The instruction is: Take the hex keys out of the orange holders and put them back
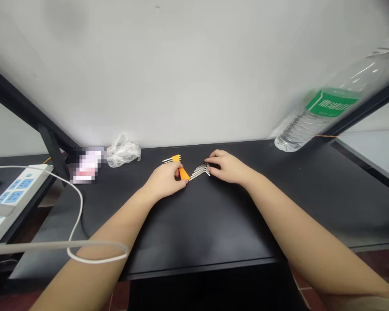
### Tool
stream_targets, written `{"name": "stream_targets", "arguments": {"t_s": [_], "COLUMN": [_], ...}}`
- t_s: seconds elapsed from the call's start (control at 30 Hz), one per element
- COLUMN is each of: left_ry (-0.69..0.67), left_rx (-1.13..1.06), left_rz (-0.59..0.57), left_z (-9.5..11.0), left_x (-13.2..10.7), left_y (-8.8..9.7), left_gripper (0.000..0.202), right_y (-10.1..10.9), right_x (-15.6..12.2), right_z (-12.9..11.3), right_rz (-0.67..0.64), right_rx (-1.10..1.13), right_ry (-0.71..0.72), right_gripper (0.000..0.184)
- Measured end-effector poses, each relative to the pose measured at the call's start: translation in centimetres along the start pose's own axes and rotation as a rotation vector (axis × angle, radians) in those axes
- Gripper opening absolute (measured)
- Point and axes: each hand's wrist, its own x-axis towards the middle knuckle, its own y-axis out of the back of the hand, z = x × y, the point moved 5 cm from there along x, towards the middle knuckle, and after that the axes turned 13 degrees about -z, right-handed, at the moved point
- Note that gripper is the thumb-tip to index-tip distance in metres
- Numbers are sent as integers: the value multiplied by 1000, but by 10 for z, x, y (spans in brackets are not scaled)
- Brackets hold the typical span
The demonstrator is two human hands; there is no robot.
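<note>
My left hand (165,179) is closed around an orange hex key holder (184,174), thumb along its lower edge. Part of the holder shows above the fingers, with short key ends sticking out to the left. Several silver hex keys (199,171) fan out from the holder's right side, their bent ends toward my right hand (225,166). The thumb and fingertips of that hand are closed at the bent ends of the upper keys. Which single key they pinch is hard to make out. Both hands are low over the black tabletop (201,224).
A crumpled clear plastic bag (123,150) lies by the wall, beside a blurred-out item (88,165). At right stands a large water bottle (332,103) with a green label. A white cable (81,203) loops over my left forearm from the power strip (19,190) side.
</note>
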Motion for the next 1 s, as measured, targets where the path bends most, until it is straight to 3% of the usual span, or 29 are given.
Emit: {"name": "stream_targets", "arguments": {"t_s": [0.4, 0.67, 0.87, 1.0], "left_ry": [0, -23, -34, -54], "left_rx": [6, -39, -110, -149], "left_rz": [-5, 29, 76, 107], "left_z": [0, 0, -6, -9], "left_x": [1, 1, 3, 4], "left_y": [0, 0, -1, 1], "left_gripper": [23, 34, 44, 50], "right_y": [-3, -5, -3, -3], "right_x": [-1, -2, -3, -8], "right_z": [-18, -29, -45, -49], "right_rz": [-26, 51, -26, -102], "right_rx": [-21, -125, -247, -158], "right_ry": [96, 197, 156, 155], "right_gripper": [34, 15, 7, 9]}}
